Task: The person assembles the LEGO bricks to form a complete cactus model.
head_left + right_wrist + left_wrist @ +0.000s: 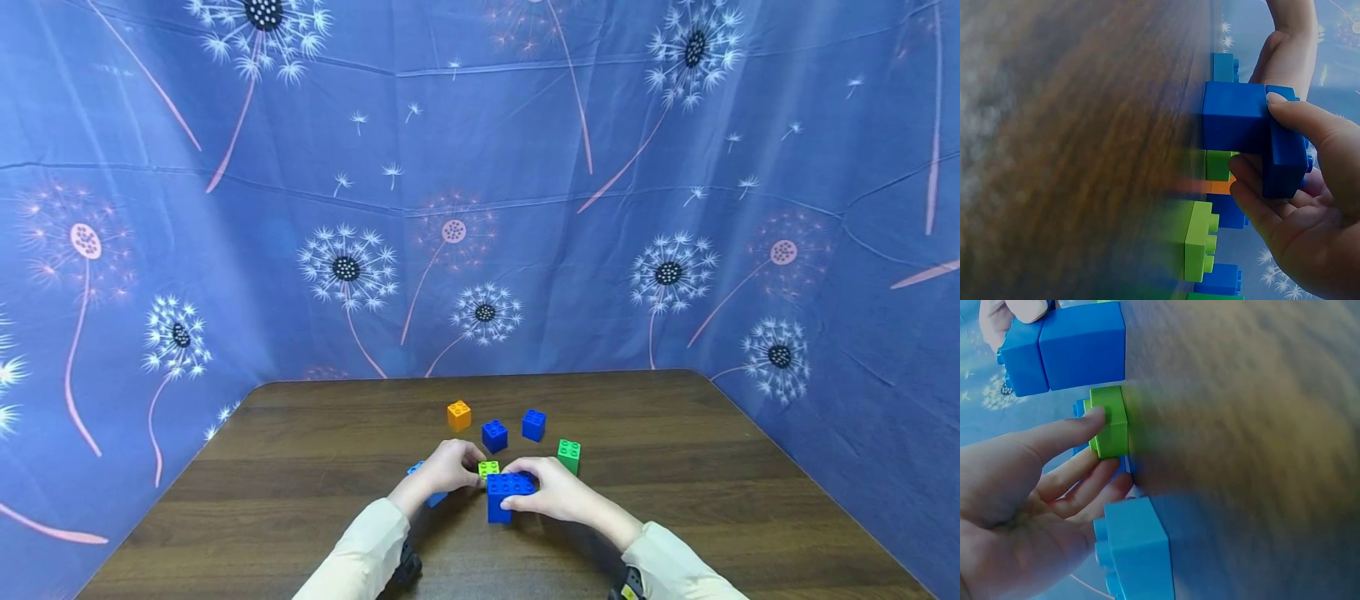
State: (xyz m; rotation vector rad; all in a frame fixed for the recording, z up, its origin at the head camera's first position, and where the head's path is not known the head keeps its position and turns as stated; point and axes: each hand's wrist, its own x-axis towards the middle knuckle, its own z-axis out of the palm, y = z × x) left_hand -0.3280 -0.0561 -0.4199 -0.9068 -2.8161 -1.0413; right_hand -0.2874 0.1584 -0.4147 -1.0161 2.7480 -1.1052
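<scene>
My left hand (453,467) pinches a small lime green brick (488,469) that stands on the table; in the left wrist view the thumb (1072,431) lies on its studs and the fingers touch its other side. My right hand (551,493) grips a blue block (504,497) made of stacked blue bricks, just right of the lime one. In the right wrist view the thumb lies over the blue block (1238,119) and the fingers curl under it. A light blue brick (433,498) lies under my left wrist.
On the brown wooden table (300,467) behind my hands stand an orange brick (459,415), two blue bricks (494,435) (533,424) and a green brick (568,456). Blue dandelion-print cloth (480,208) walls in the table on three sides.
</scene>
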